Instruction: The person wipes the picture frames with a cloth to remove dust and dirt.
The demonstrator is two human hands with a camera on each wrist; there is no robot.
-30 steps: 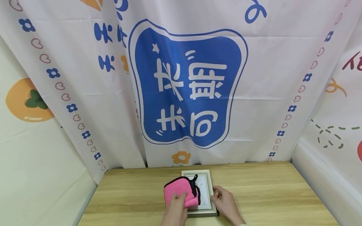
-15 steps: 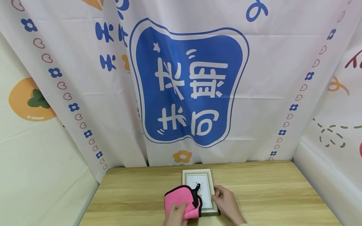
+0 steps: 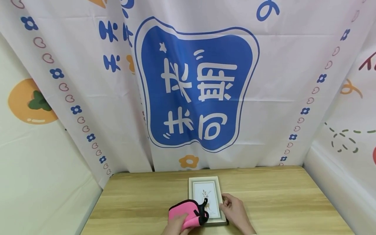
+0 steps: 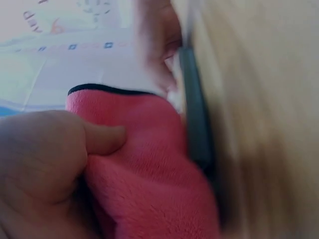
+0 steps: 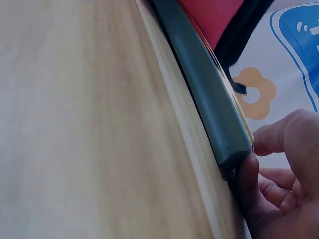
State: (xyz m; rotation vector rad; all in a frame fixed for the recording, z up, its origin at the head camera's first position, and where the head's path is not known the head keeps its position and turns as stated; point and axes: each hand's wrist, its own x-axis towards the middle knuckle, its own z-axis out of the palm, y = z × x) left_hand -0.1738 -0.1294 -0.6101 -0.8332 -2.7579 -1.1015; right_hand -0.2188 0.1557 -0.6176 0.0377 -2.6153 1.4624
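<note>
A cream-bordered picture frame (image 3: 191,191) lies face up on the wooden table, its plant print partly covered. Over its lower left corner is a pink cloth (image 3: 185,209) with black edging and a black loop. My left hand (image 3: 174,225) grips this cloth, thumb on top; in the left wrist view the cloth (image 4: 149,149) looks fluffy and bunched beside the frame's dark side. At the frame's right side, my right hand (image 3: 236,210) holds the edge. The right wrist view shows its thumb and finger pinching the dark frame side (image 5: 214,109) near a corner.
The wooden table (image 3: 270,199) extends to both sides of the frame. Behind its far edge hangs a white printed curtain (image 3: 270,114) with a big blue patch, and pale fabric walls (image 3: 38,169) stand to the left and right.
My left hand has drawn the cloth down the frame toward the near edge, and more of the print now shows. The right hand keeps its place at the frame's right edge.
</note>
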